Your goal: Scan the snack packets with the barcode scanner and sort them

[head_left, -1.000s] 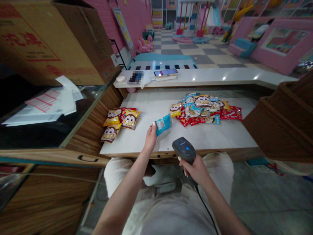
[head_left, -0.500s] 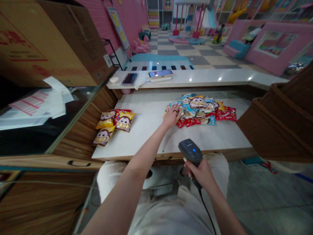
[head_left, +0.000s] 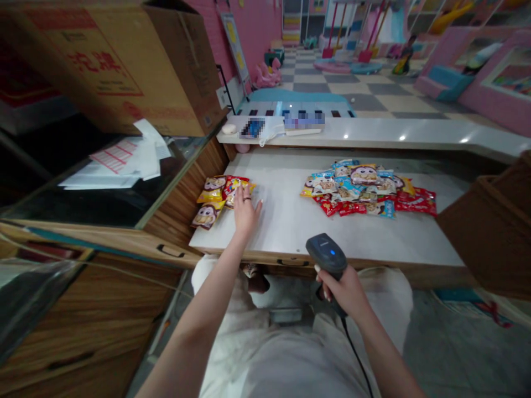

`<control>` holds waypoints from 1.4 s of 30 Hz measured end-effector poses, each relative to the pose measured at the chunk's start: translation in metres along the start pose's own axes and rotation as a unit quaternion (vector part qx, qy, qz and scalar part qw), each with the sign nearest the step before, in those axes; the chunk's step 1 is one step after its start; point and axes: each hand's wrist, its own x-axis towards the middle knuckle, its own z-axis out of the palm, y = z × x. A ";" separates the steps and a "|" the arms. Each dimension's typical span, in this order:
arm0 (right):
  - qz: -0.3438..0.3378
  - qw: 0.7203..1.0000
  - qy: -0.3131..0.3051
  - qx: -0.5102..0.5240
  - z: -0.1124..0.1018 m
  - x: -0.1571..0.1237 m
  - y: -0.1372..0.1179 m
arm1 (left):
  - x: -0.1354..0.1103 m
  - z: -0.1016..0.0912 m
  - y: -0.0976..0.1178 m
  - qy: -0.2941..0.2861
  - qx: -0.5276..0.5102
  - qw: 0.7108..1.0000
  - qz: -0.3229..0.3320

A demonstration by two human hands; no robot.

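Observation:
My left hand (head_left: 246, 210) lies open on the white counter, its fingertips at the edge of a small pile of yellow and red monkey-faced snack bags (head_left: 218, 199). It holds nothing. My right hand (head_left: 342, 290) is closed around the grip of a black corded barcode scanner (head_left: 326, 254), just in front of the counter's near edge. To the right lies a larger heap of blue, red and yellow snack packets (head_left: 365, 190), apart from both hands.
Cardboard boxes (head_left: 103, 72) and loose papers (head_left: 124, 160) on a dark glass counter fill the left side. A brown wicker basket (head_left: 485, 221) stands at the right. Behind, a white ledge (head_left: 385, 130) holds small blurred items. Beyond it is a play area with a person (head_left: 409, 55).
My left hand has moved left from the large heap to the small pile. The blue packet it held a second ago no longer shows in it. My right hand still holds the scanner.

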 end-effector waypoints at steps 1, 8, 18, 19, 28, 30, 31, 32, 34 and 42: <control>-0.001 1.000 -0.006 -0.001 0.001 0.000 -0.001 | 0.006 -0.006 -0.009 0.015 0.001 1.000 -0.006; 0.006 1.000 -0.018 -0.002 -0.001 0.001 0.003 | 0.022 -0.013 -0.028 0.004 0.034 0.997 -0.063; 0.004 1.000 -0.002 0.001 0.000 0.000 -0.001 | -0.012 0.002 0.018 -0.047 -0.290 0.940 -0.171; 0.007 1.000 -0.008 0.001 0.000 0.001 -0.001 | -0.018 0.006 0.024 -0.052 -0.356 0.913 -0.191; -0.007 1.000 0.006 -0.025 0.006 0.001 -0.012 | -0.056 0.032 0.045 -0.107 -0.599 0.661 -0.438; -0.007 1.000 0.000 -0.029 0.008 0.000 -0.013 | -0.058 0.035 0.047 -0.105 -0.599 0.658 -0.444; -0.006 1.000 -0.004 -0.030 0.010 0.000 -0.013 | -0.059 0.036 0.048 -0.105 -0.596 0.663 -0.441; -0.005 0.999 -0.011 -0.032 0.012 0.000 -0.014 | -0.060 0.037 0.049 -0.107 -0.591 0.670 -0.436; -0.002 0.999 -0.023 -0.035 0.016 0.001 -0.015 | -0.061 0.037 0.052 -0.114 -0.580 0.684 -0.427; -0.014 0.998 -0.044 -0.034 0.030 0.006 -0.028 | -0.064 0.037 0.052 -0.124 -0.576 0.677 -0.441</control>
